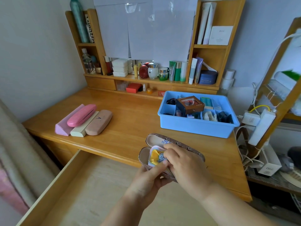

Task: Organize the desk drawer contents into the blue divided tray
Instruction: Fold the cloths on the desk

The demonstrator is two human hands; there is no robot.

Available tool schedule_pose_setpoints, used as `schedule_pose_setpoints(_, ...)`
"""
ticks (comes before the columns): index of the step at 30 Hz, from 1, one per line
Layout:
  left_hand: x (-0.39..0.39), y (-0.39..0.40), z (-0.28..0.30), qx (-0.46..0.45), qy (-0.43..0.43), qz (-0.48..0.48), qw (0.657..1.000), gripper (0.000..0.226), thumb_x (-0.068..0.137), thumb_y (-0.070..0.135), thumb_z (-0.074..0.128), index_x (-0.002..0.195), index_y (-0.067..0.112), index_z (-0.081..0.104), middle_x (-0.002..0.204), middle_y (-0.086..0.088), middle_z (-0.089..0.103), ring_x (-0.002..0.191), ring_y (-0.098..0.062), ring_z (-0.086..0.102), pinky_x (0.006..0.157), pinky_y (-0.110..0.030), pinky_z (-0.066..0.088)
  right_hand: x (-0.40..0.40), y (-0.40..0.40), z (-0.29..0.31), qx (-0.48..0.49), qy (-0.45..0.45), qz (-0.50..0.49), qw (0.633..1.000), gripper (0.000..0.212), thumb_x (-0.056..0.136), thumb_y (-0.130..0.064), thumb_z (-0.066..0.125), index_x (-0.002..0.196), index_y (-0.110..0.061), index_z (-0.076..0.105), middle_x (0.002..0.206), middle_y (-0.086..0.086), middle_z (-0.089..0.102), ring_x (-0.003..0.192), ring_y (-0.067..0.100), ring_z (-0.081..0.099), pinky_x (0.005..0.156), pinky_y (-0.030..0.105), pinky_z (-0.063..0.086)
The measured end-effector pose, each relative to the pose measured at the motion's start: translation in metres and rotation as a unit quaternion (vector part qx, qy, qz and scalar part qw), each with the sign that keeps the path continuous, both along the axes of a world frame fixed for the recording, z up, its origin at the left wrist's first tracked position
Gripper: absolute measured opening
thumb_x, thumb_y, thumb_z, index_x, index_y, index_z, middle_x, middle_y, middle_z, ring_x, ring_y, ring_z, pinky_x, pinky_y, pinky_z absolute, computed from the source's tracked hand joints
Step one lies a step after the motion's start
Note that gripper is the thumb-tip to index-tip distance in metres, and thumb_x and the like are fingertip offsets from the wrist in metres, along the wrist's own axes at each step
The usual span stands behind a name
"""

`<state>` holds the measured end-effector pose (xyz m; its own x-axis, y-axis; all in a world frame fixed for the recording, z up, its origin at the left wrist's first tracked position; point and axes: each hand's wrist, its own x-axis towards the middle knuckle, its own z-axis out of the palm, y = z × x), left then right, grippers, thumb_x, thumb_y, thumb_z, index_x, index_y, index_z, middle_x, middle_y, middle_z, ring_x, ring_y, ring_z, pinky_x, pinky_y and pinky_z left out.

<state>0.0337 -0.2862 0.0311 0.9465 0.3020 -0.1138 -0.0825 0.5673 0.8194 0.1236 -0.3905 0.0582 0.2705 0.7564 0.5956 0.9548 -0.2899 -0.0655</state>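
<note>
Over the open drawer (84, 190), just off the worktop's (130, 121) front edge, both hands work on a brown patterned case (184, 148) that lies hinged open. The left hand (147, 176) cups it from below, fingers curled round its lower shell; the right hand (184, 162) pinches the yellow and pink paper packets (157, 158) tucked inside. To do this well, I would keep the case level so nothing spills into the drawer, then lift the packets out together rather than one by one. The blue divided tray (197, 126) sits at the worktop's right edge, most compartments already filled, a brown box (189, 104) lying across several. Three more cases (84, 120) lie near the left front corner. What the packets are is unclear; the right hand hides part of them, and the tray's free compartments are hard to make out.
</note>
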Motion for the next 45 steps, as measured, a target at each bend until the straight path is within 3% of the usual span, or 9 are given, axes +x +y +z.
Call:
schedule_pose_setpoints(5,0.007,-0.004,-0.001,-0.037,0.033,0.080,0.996,0.030,0.070,0.006,0.059,0.097,0.006,0.069,0.093,-0.018,0.070,0.080,-0.024,0.068,0.065,-0.037,0.056,-0.004,-0.014,-0.001,0.122,0.017,0.020,0.992,0.030,0.082,-0.006,0.058,0.111,-0.011,0.063,0.116,0.004,0.066,0.104,0.014,0.061,0.088,0.023,0.049)
schedule_pose_setpoints(9,0.008,-0.005,-0.001,-0.067,0.049,0.125,0.989,0.023,0.080,-0.004,0.054,0.096,0.005,0.068,0.093,-0.017,0.070,0.076,-0.023,0.069,0.064,-0.039,0.057,-0.011,-0.037,-0.016,0.272,0.233,-0.107,0.927,0.026,0.080,-0.016,0.070,0.102,-0.015,0.054,0.100,-0.003,0.057,0.092,0.009,0.054,0.083,0.012,0.040)
schedule_pose_setpoints(13,0.009,-0.008,-0.005,-0.105,0.048,0.145,0.983,0.027,0.087,-0.006,0.046,0.106,0.004,0.062,0.096,-0.017,0.070,0.080,-0.023,0.069,0.065,-0.037,0.057,-0.007,-0.034,-0.020,0.198,0.741,-0.103,0.633,0.060,0.063,-0.045,0.079,0.114,-0.027,0.054,0.114,-0.008,0.062,0.102,0.015,0.062,0.081,0.029,0.050)
schedule_pose_setpoints(15,0.011,-0.012,-0.007,-0.097,0.049,0.144,0.984,0.029,0.086,-0.006,0.048,0.108,0.006,0.063,0.098,-0.016,0.070,0.082,-0.022,0.068,0.065,-0.035,0.057,-0.003,-0.027,-0.021,0.162,0.814,-0.039,0.557,0.056,0.063,-0.050,0.075,0.112,-0.029,0.060,0.108,-0.006,0.069,0.093,0.022,0.069,0.071,0.034,0.054)
schedule_pose_setpoints(25,-0.008,0.033,-0.004,0.088,0.123,0.090,0.984,0.052,0.066,0.015,0.078,0.114,0.009,0.058,0.084,-0.002,0.071,0.074,-0.015,0.069,0.063,-0.030,0.056,0.008,-0.010,-0.031,0.224,0.753,-0.117,0.608,0.019,0.076,-0.003,0.069,0.090,-0.015,0.065,0.073,0.003,0.072,0.061,0.018,0.068,0.061,0.033,0.053)
schedule_pose_setpoints(32,-0.002,0.040,0.023,0.396,0.174,0.138,0.891,0.069,0.061,0.022,0.088,0.120,0.031,0.052,0.103,0.005,0.065,0.093,-0.010,0.065,0.080,-0.028,0.056,0.017,-0.012,-0.026,0.157,0.746,-0.120,0.636,0.019,0.076,-0.003,0.070,0.090,-0.014,0.065,0.076,0.004,0.071,0.067,0.021,0.066,0.068,0.039,0.056)
schedule_pose_setpoints(37,-0.011,0.045,0.051,0.398,0.133,-0.149,0.895,0.045,0.078,0.062,0.060,0.118,0.040,0.060,0.116,0.005,0.067,0.111,-0.014,0.061,0.094,-0.032,0.048,0.029,-0.018,-0.011,0.040,0.769,-0.086,0.632,0.024,0.078,-0.004,0.069,0.098,-0.016,0.068,0.083,0.008,0.070,0.074,0.022,0.064,0.067,0.033,0.055)
schedule_pose_setpoints(40,-0.013,0.039,0.049,0.342,0.138,-0.144,0.918,0.036,0.095,0.046,0.043,0.124,0.032,0.059,0.121,0.002,0.066,0.117,-0.018,0.059,0.103,-0.041,0.043,0.030,-0.019,-0.007,0.037,0.814,-0.075,0.574,0.023,0.079,-0.013,0.067,0.102,-0.010,0.067,0.073,0.007,0.065,0.063,0.019,0.060,0.054,0.026,0.051)
schedule_pose_setpoints(45,-0.010,0.013,0.029,0.237,0.099,-0.069,0.964,0.036,0.101,0.031,0.033,0.132,0.029,0.051,0.129,0.005,0.061,0.121,-0.013,0.055,0.109,-0.044,0.038,0.013,-0.019,-0.021,0.229,0.895,0.041,0.381,0.063,0.084,-0.063,0.047,0.103,-0.009,0.074,0.111,0.015,0.069,0.103,0.030,0.066,0.082,0.040,0.054)
